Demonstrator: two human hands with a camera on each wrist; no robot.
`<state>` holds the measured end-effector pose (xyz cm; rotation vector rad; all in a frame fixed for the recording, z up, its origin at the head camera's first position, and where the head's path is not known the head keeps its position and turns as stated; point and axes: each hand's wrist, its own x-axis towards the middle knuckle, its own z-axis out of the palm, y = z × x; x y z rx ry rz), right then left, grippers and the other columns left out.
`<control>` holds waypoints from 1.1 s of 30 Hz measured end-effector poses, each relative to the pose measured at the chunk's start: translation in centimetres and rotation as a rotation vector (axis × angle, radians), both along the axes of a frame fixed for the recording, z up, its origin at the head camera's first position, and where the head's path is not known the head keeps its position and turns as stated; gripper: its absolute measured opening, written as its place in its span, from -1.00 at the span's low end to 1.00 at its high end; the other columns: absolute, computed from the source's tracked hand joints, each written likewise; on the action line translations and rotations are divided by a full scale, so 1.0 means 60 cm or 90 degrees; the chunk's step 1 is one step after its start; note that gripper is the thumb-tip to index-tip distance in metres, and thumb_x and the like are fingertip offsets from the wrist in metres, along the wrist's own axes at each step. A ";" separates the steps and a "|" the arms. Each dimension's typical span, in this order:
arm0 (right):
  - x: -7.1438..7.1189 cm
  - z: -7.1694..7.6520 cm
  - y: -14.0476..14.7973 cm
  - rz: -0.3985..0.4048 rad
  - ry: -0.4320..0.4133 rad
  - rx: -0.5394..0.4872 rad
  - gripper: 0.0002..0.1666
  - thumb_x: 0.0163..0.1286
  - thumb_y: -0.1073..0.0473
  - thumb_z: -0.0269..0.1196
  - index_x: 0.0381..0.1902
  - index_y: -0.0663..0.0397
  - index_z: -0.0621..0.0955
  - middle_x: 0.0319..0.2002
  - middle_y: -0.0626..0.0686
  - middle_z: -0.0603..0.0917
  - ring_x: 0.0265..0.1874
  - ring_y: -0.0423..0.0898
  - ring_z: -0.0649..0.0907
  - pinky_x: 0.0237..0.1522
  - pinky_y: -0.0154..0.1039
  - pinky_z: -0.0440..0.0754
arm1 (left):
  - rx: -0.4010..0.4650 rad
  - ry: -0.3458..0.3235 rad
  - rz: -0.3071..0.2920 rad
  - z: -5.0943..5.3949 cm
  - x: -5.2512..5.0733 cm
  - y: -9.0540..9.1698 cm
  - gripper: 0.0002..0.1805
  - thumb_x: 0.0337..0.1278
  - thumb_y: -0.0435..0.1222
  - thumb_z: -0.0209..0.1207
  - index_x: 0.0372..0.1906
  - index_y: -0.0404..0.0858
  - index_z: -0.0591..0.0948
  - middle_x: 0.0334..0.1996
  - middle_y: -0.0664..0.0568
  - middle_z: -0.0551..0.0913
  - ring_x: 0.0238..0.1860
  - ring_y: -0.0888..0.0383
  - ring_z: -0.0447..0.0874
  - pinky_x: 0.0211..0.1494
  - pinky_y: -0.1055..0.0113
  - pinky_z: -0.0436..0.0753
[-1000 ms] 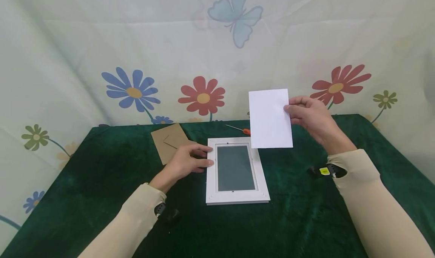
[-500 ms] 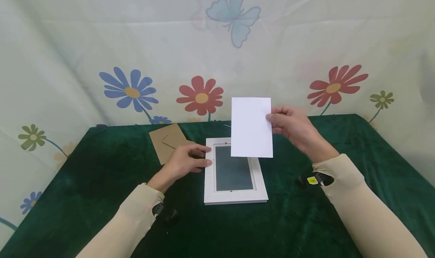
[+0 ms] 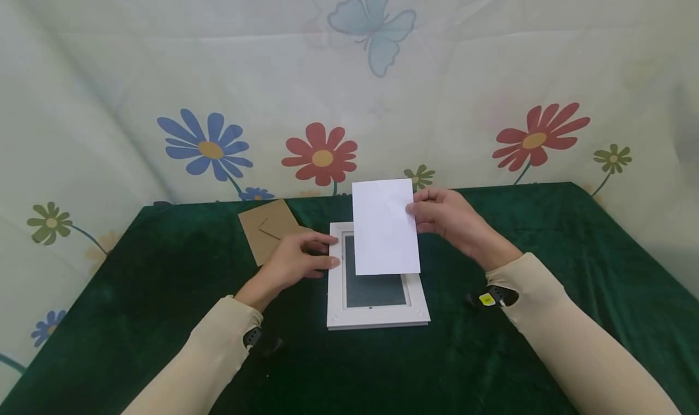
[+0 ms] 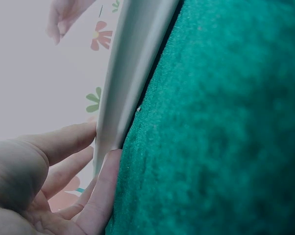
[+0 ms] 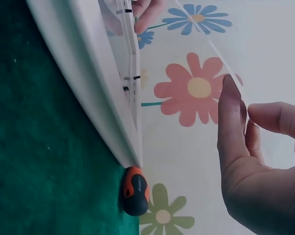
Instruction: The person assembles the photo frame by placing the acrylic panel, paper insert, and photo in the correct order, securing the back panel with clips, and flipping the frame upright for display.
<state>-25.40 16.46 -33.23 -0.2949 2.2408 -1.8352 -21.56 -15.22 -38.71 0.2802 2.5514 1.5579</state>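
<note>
A white frame (image 3: 335,293) with a dark inner panel (image 3: 377,290) lies on the green cloth. My left hand (image 3: 289,260) touches its left edge with fingers extended; in the left wrist view the fingertips meet the frame's side (image 4: 123,88). Pinched at its right edge between thumb and fingers of my right hand (image 3: 455,224), a white sheet (image 3: 384,230) is held over the frame and hides its upper part. The right wrist view has the sheet edge-on (image 5: 216,51) in the right hand (image 5: 260,161), apart from the frame (image 5: 84,58) with small black tabs.
A brown board (image 3: 267,221) with a cut flap lies behind my left hand. Beyond the frame's far end is an orange and black handle (image 5: 135,191), hidden in the head view. A flowered curtain (image 3: 464,81) hangs behind the green-covered table (image 3: 136,300).
My right hand has brought the white sheet left and lower, from beside the frame's upper right corner to over the frame. My left hand has stayed at the frame's left edge.
</note>
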 end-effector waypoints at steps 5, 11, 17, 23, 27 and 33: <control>0.000 -0.005 -0.007 0.011 -0.022 0.000 -0.63 0.57 0.22 0.24 0.17 0.36 0.48 0.13 0.28 0.59 -0.06 0.09 0.70 0.06 -0.27 0.74 | 0.004 0.000 -0.007 0.002 0.001 -0.001 -0.45 0.27 -0.26 0.49 0.33 -0.28 0.67 0.14 -0.26 0.64 -0.04 -0.13 0.79 -0.03 0.07 0.82; -0.001 -0.015 -0.013 0.043 -0.037 -0.001 -0.64 0.58 0.23 0.24 0.16 0.38 0.48 0.07 0.29 0.62 -0.11 0.06 0.71 0.04 -0.25 0.75 | 0.011 -0.001 -0.011 0.001 0.001 -0.002 -0.45 0.28 -0.27 0.48 0.33 -0.29 0.66 0.14 -0.26 0.64 -0.03 -0.14 0.79 -0.02 0.05 0.81; 0.000 -0.025 -0.017 0.062 -0.049 0.018 -0.59 0.56 0.22 0.29 0.19 0.38 0.47 0.09 0.29 0.63 -0.09 0.09 0.72 0.13 -0.21 0.73 | 0.018 0.002 -0.018 0.002 0.002 -0.003 -0.46 0.28 -0.28 0.48 0.33 -0.31 0.66 0.14 -0.27 0.64 -0.03 -0.14 0.79 -0.03 0.05 0.82; 0.000 -0.032 -0.021 0.068 -0.050 0.032 -0.60 0.56 0.22 0.30 0.18 0.36 0.50 0.11 0.29 0.63 -0.08 0.10 0.71 0.11 -0.18 0.74 | 0.018 -0.001 -0.015 0.002 0.000 -0.003 -0.47 0.27 -0.28 0.48 0.31 -0.28 0.68 0.12 -0.25 0.65 -0.03 -0.12 0.79 -0.03 0.07 0.82; 0.000 -0.036 -0.022 0.066 -0.038 0.075 -0.65 0.54 0.24 0.31 0.14 0.33 0.53 0.05 0.27 0.66 -0.10 0.11 0.72 0.07 -0.13 0.77 | 0.010 -0.007 -0.006 0.000 0.000 -0.002 -0.48 0.27 -0.28 0.49 0.30 -0.25 0.69 0.11 -0.23 0.65 -0.04 -0.11 0.80 -0.03 0.09 0.82; 0.002 -0.037 -0.024 0.077 0.006 0.145 -0.71 0.50 0.23 0.36 0.04 0.27 0.58 -0.07 0.22 0.71 -0.17 0.10 0.72 0.04 -0.09 0.79 | 0.008 -0.007 -0.005 0.002 0.002 -0.002 -0.48 0.27 -0.29 0.48 0.31 -0.27 0.68 0.12 -0.25 0.65 -0.04 -0.12 0.80 -0.03 0.07 0.82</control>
